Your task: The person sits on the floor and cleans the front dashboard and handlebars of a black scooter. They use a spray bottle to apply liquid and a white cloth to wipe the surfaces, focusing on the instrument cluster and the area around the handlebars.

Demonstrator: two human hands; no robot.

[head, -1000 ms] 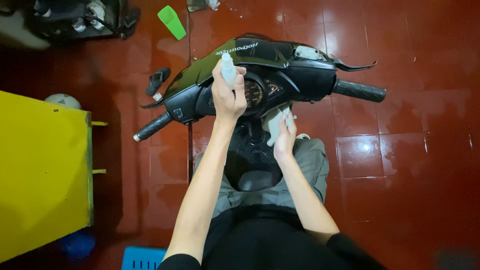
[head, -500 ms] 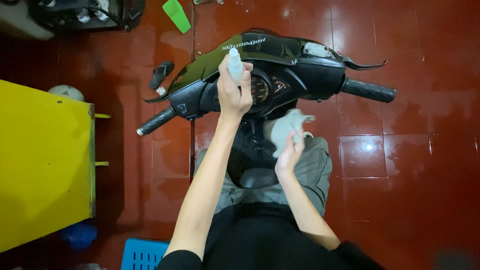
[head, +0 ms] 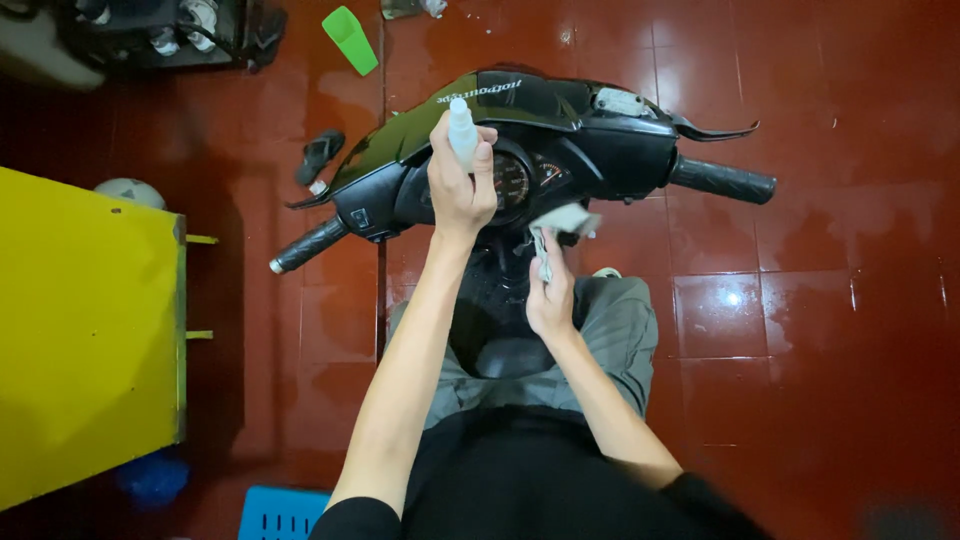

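I sit astride a black scooter, looking down on its handlebar cover (head: 560, 130). My left hand (head: 458, 190) is closed around a small pale spray bottle (head: 462, 128), held upright over the round speedometer (head: 512, 182). My right hand (head: 551, 295) grips a crumpled grey-white cloth (head: 562, 228) just below and right of the gauge, close to the steering column. The left grip (head: 308, 245) and right grip (head: 722, 180) stick out to either side. My grey-trousered knees flank the black footwell.
A yellow cabinet (head: 85, 340) stands close on the left. A green cup (head: 352, 38) and a dark sandal (head: 320, 155) lie on the red tiled floor ahead. A blue crate (head: 275, 512) sits at the bottom edge. Wet patches shine on the tiles at right.
My right hand has turned and lowered the cloth from an open, raised hold to a tighter grip nearer the column. The left hand keeps the bottle over the gauge.
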